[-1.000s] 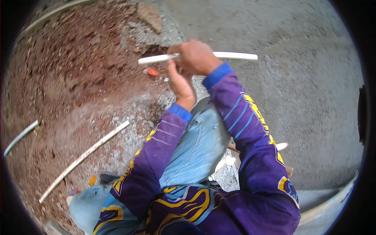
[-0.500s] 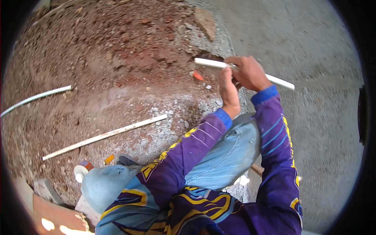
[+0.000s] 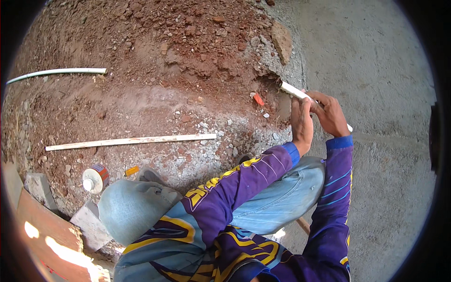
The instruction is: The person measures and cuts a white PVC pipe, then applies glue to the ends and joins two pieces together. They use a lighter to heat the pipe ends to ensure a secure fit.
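A short white plastic pipe [image 3: 292,90] slants across the border between soil and concrete. My right hand [image 3: 331,116] is closed over its middle, with the far right end showing beyond the wrist. My left hand [image 3: 302,124] is close beside it, fingers and thumb closed on the pipe from the near side. Where the two hands meet, the fingertips partly hide the pipe. Its left end is beside a small hollow in the soil. An orange-red scrap [image 3: 258,99] lies just left of my left hand.
Another white pipe [image 3: 131,141] lies on the gravelly soil to the left, with a curved pale pipe [image 3: 61,71] farther off. Near my knee stand a can with a white cap [image 3: 95,179] and a yellow-orange object [image 3: 132,171]. A flat stone [image 3: 282,42] borders the grey concrete [image 3: 380,84].
The view has shifted, with the ground appearing turned. The held pipe now slants more steeply, and its left end is closer to the hollow. Both hands stay on it.
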Tool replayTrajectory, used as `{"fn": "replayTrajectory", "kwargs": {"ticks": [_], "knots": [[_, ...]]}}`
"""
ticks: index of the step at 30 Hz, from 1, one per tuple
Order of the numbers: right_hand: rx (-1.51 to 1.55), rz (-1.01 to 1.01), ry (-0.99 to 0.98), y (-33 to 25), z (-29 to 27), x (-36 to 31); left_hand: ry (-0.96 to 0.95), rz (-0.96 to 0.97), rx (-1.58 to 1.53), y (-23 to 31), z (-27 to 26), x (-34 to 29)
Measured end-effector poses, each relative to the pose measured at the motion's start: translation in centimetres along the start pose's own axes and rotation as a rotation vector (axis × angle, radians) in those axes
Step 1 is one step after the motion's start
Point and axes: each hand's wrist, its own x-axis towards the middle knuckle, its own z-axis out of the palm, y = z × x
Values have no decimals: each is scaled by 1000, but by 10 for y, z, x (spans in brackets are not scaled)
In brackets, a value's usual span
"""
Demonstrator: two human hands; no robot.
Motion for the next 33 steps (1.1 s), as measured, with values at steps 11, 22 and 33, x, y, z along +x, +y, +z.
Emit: {"fn": "replayTrajectory", "kwargs": {"ticks": [11,22,33], "knots": [[34,14,-39,-1,-1,4,-67,57,7,5,-1,0],[-4,-20,-13,-4,-1,1,-68,15,-55,7,0,-3],[-26,-18,-9,-3,-5,-2,-56,4,-58,-2,5,-6]]}}
